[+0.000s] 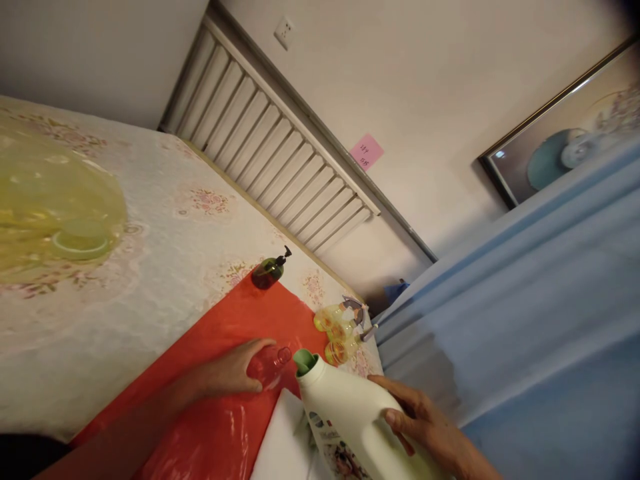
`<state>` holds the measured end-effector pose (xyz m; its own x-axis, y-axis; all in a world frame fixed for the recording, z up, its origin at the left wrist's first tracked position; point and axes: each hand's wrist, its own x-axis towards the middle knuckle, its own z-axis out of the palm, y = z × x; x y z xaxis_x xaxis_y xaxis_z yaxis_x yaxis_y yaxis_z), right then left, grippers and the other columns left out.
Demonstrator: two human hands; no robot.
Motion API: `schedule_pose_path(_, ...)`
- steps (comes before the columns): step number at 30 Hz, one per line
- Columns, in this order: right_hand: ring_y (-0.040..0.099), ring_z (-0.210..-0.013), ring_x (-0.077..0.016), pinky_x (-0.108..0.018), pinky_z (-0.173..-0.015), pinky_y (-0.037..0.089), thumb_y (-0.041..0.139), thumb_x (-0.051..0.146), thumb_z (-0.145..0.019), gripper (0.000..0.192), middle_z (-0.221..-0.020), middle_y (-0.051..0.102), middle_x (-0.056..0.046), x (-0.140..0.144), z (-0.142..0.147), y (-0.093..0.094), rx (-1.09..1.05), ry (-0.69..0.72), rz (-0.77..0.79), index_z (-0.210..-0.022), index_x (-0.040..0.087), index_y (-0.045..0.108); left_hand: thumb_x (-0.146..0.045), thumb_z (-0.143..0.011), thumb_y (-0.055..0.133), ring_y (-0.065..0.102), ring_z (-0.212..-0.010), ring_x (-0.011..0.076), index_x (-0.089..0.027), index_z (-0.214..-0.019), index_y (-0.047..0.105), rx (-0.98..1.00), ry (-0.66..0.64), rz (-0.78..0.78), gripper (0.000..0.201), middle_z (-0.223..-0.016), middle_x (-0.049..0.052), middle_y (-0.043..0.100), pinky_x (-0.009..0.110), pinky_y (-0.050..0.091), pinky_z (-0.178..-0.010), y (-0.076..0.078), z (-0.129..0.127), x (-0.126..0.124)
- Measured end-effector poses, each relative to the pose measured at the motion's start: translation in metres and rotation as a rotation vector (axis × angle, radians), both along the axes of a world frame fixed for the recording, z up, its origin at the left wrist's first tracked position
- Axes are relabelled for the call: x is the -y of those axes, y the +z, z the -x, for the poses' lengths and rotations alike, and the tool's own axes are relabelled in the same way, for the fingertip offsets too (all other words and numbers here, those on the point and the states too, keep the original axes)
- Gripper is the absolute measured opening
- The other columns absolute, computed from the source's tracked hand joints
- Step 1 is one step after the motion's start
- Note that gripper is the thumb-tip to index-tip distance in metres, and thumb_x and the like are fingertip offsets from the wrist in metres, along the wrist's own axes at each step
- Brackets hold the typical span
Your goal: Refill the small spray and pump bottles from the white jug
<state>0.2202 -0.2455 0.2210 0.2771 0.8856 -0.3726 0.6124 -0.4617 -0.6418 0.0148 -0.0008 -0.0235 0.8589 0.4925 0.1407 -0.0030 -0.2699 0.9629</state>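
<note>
My left hand (239, 367) is closed round a small see-through bottle (273, 367) that looks red over the red sheet (215, 347). Its open neck points up and to the right. On the other side, my right hand (425, 420) grips the handle of a large cream detergent jug (345, 407) with a printed label. The jug's cap is off, and its green spout (305, 361) sits close beside the small bottle's mouth, apart from it. No liquid shows between them.
A dark green pump bottle (268, 273) stands at the sheet's far corner. Several clear bottles with yellow (337, 333) stand to its right. A yellow plastic bag (65, 193) lies on the flowered tablecloth (165, 260). A blue curtain (550, 293) hangs at the right.
</note>
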Motion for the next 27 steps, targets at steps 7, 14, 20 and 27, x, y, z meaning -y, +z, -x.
schedule_pose_path(7,0.043,-0.054,-0.0089,-0.019,-0.044,0.037,0.061,0.061,-0.082,0.066,-0.08,0.058,-0.001,-0.011,0.01,0.008,0.044,0.024,0.031,-0.134,0.019,0.058,-0.022,-0.065,0.069,0.043,-0.137,0.0312,-0.024,-0.139,0.046,-0.003,0.003,0.005,0.077,-0.144,0.005,0.054,0.037,0.037,-0.111,0.004,0.002,0.001)
schedule_pose_path(14,0.042,-0.053,-0.0091,-0.02,-0.044,0.037,0.061,0.058,-0.084,0.064,-0.074,0.054,0.001,-0.017,0.009,0.011,0.053,0.04,0.049,-0.135,0.019,0.058,-0.019,-0.063,0.067,0.048,-0.132,0.0326,-0.021,-0.136,0.048,0.014,-0.014,0.016,0.075,-0.14,0.006,0.058,0.04,0.041,-0.109,0.018,0.006,0.004)
schedule_pose_path(20,0.044,-0.054,-0.0094,-0.02,-0.045,0.038,0.062,0.058,-0.083,0.067,-0.076,0.055,0.0,-0.017,0.008,0.013,0.06,0.034,0.058,-0.137,0.019,0.056,-0.019,-0.063,0.067,0.051,-0.13,0.0302,-0.023,-0.136,0.048,0.021,-0.027,0.016,0.076,-0.14,0.003,0.058,0.035,0.041,-0.107,0.017,0.005,0.003)
schedule_pose_path(27,0.042,-0.052,-0.0082,-0.02,-0.043,0.038,0.062,0.059,-0.082,0.067,-0.077,0.058,-0.001,-0.022,0.009,0.018,0.091,0.034,0.075,-0.136,0.019,0.057,-0.018,-0.063,0.067,0.051,-0.129,0.0311,-0.021,-0.138,0.048,0.024,-0.026,0.015,0.077,-0.139,0.004,0.057,0.036,0.042,-0.106,0.016,0.007,0.002)
